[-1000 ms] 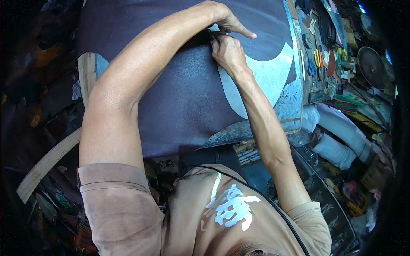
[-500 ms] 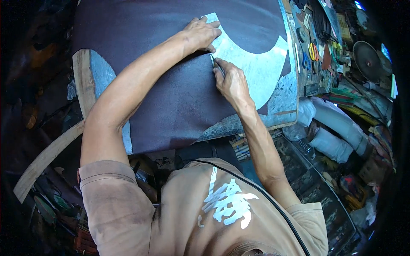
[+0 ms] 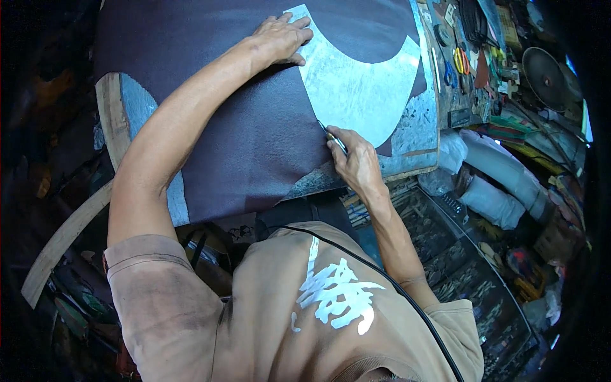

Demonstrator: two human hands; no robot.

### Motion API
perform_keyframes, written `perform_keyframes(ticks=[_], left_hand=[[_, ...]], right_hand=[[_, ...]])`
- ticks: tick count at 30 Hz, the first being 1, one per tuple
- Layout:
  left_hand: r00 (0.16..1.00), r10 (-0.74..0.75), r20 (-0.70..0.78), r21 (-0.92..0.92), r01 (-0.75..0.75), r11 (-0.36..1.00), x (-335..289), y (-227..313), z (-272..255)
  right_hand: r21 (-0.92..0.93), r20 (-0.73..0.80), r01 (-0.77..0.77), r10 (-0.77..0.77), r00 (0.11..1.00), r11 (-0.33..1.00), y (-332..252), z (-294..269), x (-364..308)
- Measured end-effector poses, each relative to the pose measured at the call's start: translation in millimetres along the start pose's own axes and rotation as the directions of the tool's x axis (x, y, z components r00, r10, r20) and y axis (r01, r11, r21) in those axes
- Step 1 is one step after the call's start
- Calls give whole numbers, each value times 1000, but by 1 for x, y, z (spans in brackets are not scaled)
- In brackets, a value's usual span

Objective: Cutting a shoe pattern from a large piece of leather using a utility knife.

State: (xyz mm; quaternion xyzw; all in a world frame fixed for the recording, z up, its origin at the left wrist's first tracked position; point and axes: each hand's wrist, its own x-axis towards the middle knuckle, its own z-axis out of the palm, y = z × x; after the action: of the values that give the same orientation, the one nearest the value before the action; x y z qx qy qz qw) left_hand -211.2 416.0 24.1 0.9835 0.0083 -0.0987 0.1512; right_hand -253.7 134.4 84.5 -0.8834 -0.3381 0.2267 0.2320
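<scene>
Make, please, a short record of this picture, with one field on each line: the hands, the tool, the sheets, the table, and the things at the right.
Left hand: left hand rests, fingers spread, on the upper left end of the pale sheet
Right hand: right hand grips a thin tool
Tool tip: at the pale sheet's left edge, toward its lower end
Pale sheet: pale sheet, curved, lying on the dark sheet
Dark sheet: dark sheet, spread over much of the table
Table: table, speckled surface showing at right
Far right: yellow and orange handles
</scene>
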Motion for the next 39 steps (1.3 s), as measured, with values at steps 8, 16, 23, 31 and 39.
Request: perform_keyframes(ticks=[8,16,23,31,39], left_hand=[[952,-1,307,140,-44,989,12,77,-10],[970,-217,112,279,179,943,-8,155,31],[932,-275,236,144,247,958,-11,159,21],[925,-290,244,109,271,957,-14,164,19],[914,-317,255,107,299,948,-17,167,17]], right_hand=[[9,-29,41,-40,999,999,10,4,-5],[11,-3,20,-20,1000,1000,9,-1,-9],[-40,53,14,-11,999,999,27,-11,-26],[-69,156,100,-88,984,993,57,-38,-37],[-57,285,209,-185,941,976,86,-64,-26]])
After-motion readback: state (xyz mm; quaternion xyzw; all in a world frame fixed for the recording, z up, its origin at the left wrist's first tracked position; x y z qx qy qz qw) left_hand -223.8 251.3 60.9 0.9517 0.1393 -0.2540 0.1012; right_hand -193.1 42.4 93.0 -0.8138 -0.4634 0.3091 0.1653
